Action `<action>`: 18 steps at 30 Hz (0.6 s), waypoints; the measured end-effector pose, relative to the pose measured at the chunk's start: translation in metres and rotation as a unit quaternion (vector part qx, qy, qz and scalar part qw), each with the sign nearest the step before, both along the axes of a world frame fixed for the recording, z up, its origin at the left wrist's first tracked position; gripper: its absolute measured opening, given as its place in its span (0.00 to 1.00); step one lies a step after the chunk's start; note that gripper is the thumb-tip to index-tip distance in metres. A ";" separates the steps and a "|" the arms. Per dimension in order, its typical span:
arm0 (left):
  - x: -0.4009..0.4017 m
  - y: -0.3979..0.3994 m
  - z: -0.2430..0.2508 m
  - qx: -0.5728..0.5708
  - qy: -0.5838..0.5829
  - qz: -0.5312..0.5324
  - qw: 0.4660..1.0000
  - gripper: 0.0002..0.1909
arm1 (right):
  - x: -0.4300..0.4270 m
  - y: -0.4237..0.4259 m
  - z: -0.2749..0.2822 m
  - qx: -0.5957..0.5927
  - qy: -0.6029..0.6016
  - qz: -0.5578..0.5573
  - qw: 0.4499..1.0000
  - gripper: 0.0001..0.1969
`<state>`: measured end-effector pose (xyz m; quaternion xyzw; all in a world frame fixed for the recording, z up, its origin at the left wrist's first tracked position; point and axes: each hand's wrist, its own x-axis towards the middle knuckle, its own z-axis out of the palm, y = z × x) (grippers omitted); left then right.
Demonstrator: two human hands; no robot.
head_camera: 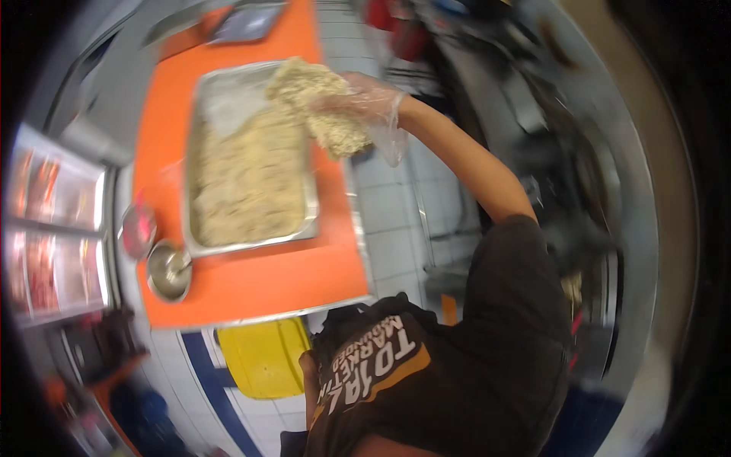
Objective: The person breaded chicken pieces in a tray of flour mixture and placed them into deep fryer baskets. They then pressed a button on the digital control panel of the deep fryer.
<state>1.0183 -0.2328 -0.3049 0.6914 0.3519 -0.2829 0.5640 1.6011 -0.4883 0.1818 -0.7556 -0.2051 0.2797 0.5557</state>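
My right hand, in a clear plastic glove, grips a large, floppy, crumb-coated slab, perhaps a breaded cutlet. It hangs over the upper right edge of a deep rectangular metal tray. Pale, crumbly yellowish material covers much of the tray; whether it is loose crumbs or coated pieces is blurred. A whitish surface shows in the tray's upper left. The tray rests on an orange worktop. Only part of my left arm shows beside my dark shirt; the left hand is out of view.
Two metal bowls, one with a utensil and one with something pink, sit at the worktop's left edge. A grey tray lies at the far end. A yellow lid or bin is below the near edge. Blurred kitchen equipment lines the right.
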 end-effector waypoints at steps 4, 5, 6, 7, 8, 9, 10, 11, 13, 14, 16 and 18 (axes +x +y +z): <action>0.028 -0.017 -0.035 -0.033 0.012 -0.086 0.996 0.12 | -0.114 -0.160 0.079 -0.079 -0.013 -0.142 0.987 0.27; 0.037 -0.026 -0.040 -0.037 0.016 -0.113 0.993 0.12 | -0.147 -0.204 0.095 -0.088 -0.034 -0.180 0.979 0.27; 0.046 -0.039 -0.044 -0.043 0.022 -0.141 0.989 0.12 | -0.182 -0.246 0.112 -0.100 -0.055 -0.218 0.969 0.27; 0.051 -0.051 -0.046 -0.045 0.030 -0.159 0.986 0.13 | -0.217 -0.288 0.125 -0.102 -0.054 -0.254 0.960 0.27; 0.056 -0.066 -0.048 -0.047 0.037 -0.175 0.983 0.13 | -0.254 -0.331 0.139 -0.147 -0.082 -0.310 0.936 0.27; 0.062 -0.081 -0.050 -0.050 0.043 -0.191 0.979 0.13 | -0.294 -0.374 0.150 -0.192 -0.110 -0.364 0.905 0.27; 0.067 -0.099 -0.053 -0.054 0.050 -0.200 0.977 0.13 | -0.331 -0.424 0.153 -0.193 -0.117 -0.409 0.884 0.28; 0.071 -0.120 -0.056 -0.059 0.059 -0.212 0.974 0.13 | -0.373 -0.474 0.154 -0.196 -0.122 -0.454 0.861 0.28; 0.075 -0.162 -0.056 -0.061 0.077 -0.221 0.970 0.14 | -0.461 -0.552 0.157 -0.279 -0.165 -0.489 0.810 0.28; 0.076 -0.183 -0.056 -0.064 0.086 -0.221 0.969 0.14 | -0.502 -0.582 0.157 -0.306 -0.178 -0.501 0.790 0.27; 0.076 -0.220 -0.062 -0.081 0.089 -0.197 0.973 0.15 | -0.566 -0.629 0.151 -0.365 -0.172 -0.588 0.701 0.26; 0.078 -0.261 -0.058 -0.097 0.100 -0.185 0.973 0.16 | -0.628 -0.689 0.133 -0.372 -0.073 -0.637 0.671 0.34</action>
